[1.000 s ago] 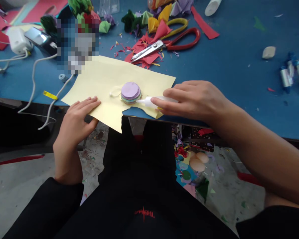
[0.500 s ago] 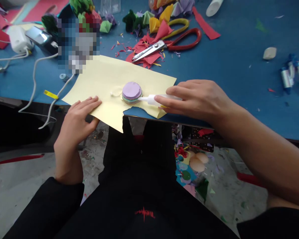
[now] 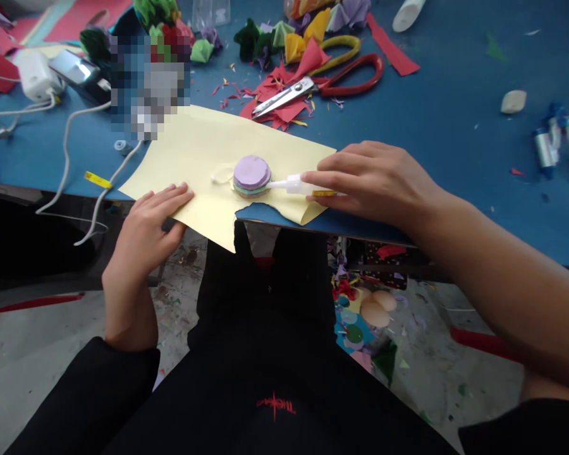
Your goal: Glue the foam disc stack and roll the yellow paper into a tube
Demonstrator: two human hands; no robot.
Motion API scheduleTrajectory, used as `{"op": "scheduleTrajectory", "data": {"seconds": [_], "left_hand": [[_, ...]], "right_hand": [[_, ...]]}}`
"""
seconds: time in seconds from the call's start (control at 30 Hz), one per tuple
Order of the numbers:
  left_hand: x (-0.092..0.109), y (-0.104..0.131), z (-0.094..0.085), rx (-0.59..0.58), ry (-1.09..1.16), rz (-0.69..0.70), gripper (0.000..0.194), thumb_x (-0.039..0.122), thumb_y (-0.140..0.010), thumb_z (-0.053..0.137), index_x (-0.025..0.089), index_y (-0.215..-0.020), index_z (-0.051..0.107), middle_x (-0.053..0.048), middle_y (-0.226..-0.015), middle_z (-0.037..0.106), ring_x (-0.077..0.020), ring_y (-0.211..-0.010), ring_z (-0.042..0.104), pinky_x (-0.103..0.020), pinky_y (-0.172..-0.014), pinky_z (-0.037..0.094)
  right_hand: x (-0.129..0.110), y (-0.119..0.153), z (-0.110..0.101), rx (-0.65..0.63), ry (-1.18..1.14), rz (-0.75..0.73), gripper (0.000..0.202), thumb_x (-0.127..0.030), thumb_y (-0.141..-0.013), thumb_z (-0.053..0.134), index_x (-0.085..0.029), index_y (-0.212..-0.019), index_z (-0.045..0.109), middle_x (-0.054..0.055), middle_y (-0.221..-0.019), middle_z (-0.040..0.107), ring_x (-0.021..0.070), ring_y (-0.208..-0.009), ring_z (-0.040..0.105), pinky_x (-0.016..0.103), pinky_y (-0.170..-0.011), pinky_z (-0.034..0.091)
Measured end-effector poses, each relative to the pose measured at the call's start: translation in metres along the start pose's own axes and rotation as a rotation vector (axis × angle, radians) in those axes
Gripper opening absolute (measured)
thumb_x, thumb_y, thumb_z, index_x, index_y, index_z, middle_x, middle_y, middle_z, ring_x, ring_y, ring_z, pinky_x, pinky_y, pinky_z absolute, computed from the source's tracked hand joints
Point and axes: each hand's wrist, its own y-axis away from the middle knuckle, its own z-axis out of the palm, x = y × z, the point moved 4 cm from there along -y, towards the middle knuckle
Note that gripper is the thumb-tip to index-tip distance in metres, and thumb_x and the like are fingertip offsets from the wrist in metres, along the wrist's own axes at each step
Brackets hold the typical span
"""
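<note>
Blue table point(image 3: 455, 158): base for everything. Craft scraps mostly along the far side, out of the way of the near-edge work.

Yellow sheet point(image 3: 194, 151): spread under the handwork, probably as a mat against drips. One corner overhanging the near edge; curved notch beside it, table visible through. Near right part curled, perhaps one reason for steadying.

Right hand point(image 3: 374, 180): in from the right, fingers closed round a white bottle. Palm side hidden.

Left hand point(image 3: 152, 221): on the sheet's near left part, fingers extended and flat, nothing visibly gripped. Thumb down at the paper's edge; above or beneath, hard to tell. Likely there as a weight against slipping. Well apart from the discs.

Scissors point(image 3: 299, 87): beyond the sheet, on red scraps point(image 3: 270, 82), clear of both hands.

White bottle point(image 3: 296, 184): held almost level, presumably for a side approach at layer height. Nozzle at the right lower rim of the discs; contact too small to confirm.

Stack of discs point(image 3: 251, 170): flat on the sheet between the hands, nearer the right. Lavender on top, bluish below; rim exposed to the nozzle.

Pale loop point(image 3: 214, 179): just left of the stack, opposite the bottle. Any join hidden.
</note>
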Motion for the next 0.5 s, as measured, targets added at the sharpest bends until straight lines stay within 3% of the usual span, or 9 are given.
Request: {"op": "scheduleTrajectory", "data": {"seconds": [0.27,0.5], "left_hand": [[-0.012,0.003,0.003,-0.038,0.019,0.035,0.047,0.022,-0.091,0.037,0.032,-0.133,0.054,0.002,-0.14,0.051,-0.0202,-0.135,0.042,-0.047,-0.116,0.03],[-0.023,-0.008,-0.001,-0.066,0.081,0.07,0.048,0.016,-0.088,0.036,0.028,-0.129,0.058,-0.001,-0.139,0.054,-0.022,-0.136,0.041,-0.047,-0.116,0.03]], "right_hand": [[0.003,-0.002,0.004,-0.049,-0.055,0.039,0.028,-0.031,-0.096,0.043,-0.028,-0.12,0.057,0.003,-0.108,0.067,0.0161,-0.091,0.058,0.032,-0.077,0.042],[0.006,-0.002,0.003,0.047,-0.01,0.056,0.03,-0.034,-0.097,0.042,-0.023,-0.121,0.056,0.005,-0.109,0.067,0.0156,-0.09,0.058,0.031,-0.075,0.04]]}}
